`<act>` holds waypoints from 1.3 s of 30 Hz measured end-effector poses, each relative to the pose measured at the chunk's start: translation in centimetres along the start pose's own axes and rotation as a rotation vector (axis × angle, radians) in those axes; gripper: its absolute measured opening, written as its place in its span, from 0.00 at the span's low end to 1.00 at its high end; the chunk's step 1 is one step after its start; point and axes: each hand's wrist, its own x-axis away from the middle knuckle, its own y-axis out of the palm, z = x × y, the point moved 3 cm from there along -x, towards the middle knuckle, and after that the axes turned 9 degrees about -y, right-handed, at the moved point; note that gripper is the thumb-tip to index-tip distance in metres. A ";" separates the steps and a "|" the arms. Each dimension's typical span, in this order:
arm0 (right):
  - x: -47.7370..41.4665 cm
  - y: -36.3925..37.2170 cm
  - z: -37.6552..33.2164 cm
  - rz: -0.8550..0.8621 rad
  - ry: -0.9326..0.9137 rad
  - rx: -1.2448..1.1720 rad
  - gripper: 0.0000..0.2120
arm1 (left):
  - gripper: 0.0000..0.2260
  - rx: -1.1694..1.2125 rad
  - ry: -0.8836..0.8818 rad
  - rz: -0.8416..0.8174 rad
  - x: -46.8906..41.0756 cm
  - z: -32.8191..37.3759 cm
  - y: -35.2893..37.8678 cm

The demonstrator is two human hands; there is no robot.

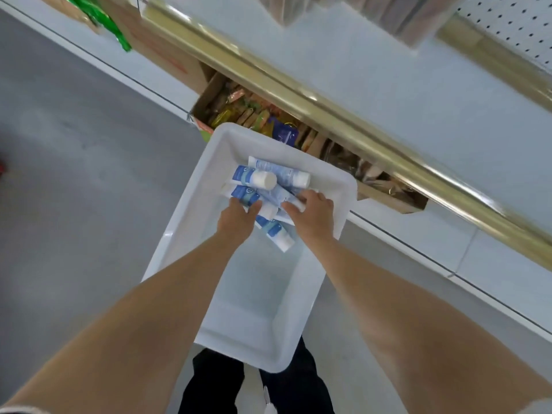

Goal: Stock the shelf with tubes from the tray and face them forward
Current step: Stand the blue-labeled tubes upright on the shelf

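tray point(191, 210) 1 | tubes point(258, 178) about 5 | hands point(237, 219) point(311, 216) 2, gripping tubes

A white plastic tray point(263, 294) is holding a loose heap of blue-and-white tubes point(260, 178) at its far end, lying crosswise over one another. Just beyond it, the low white shelf point(104, 53) is carrying open cardboard boxes point(167, 49) side by side, one of them showing coloured packets point(254, 115). A grey floor point(74, 150) is spreading out to the left.
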 end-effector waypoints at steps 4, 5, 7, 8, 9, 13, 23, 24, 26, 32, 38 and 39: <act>-0.9 1.1 0.7 0.020 0.040 -0.071 0.18 | 0.28 0.298 -0.156 0.100 -1.8 0.4 1.3; -0.9 1.5 0.7 0.013 0.037 -0.081 0.17 | 0.29 0.323 -0.180 0.117 -1.9 0.5 1.6; -1.0 2.1 0.9 0.004 0.029 -0.086 0.15 | 0.31 0.378 -0.211 0.142 -2.1 0.4 2.5; -0.9 2.3 1.1 0.003 0.032 -0.094 0.15 | 0.32 0.429 -0.226 0.151 -2.0 0.4 2.7; -0.9 2.3 1.1 0.007 0.036 -0.107 0.15 | 0.32 0.490 -0.249 0.150 -2.0 0.3 3.0; -0.6 2.1 1.1 -0.007 0.050 -0.111 0.16 | 0.30 0.617 -0.331 0.090 -1.9 0.0 3.0; 5.5 0.9 0.5 -0.131 0.370 -0.411 0.19 | 0.17 0.568 -0.405 -0.125 5.1 -4.9 -0.1; 6.6 0.7 0.2 -0.110 0.420 -0.540 0.15 | 0.19 0.593 -0.402 -0.146 5.9 -5.5 -0.5; 9.0 -0.2 -0.6 -0.078 0.506 -0.734 0.09 | 0.29 0.611 -0.368 -0.194 7.6 -6.4 -1.4; 16.0 -4.0 -4.2 0.022 0.639 -1.265 0.05 | 0.28 0.688 -0.183 -0.384 13.9 -5.3 -5.3; 21.8 -13.2 -8.0 0.202 0.418 -1.497 0.07 | 0.04 0.643 0.078 -0.575 23.1 3.0 -8.4; 22.6 -15.3 -8.6 0.240 0.365 -1.513 0.08 | 0.05 0.667 0.080 -0.597 24.7 4.7 -8.7</act>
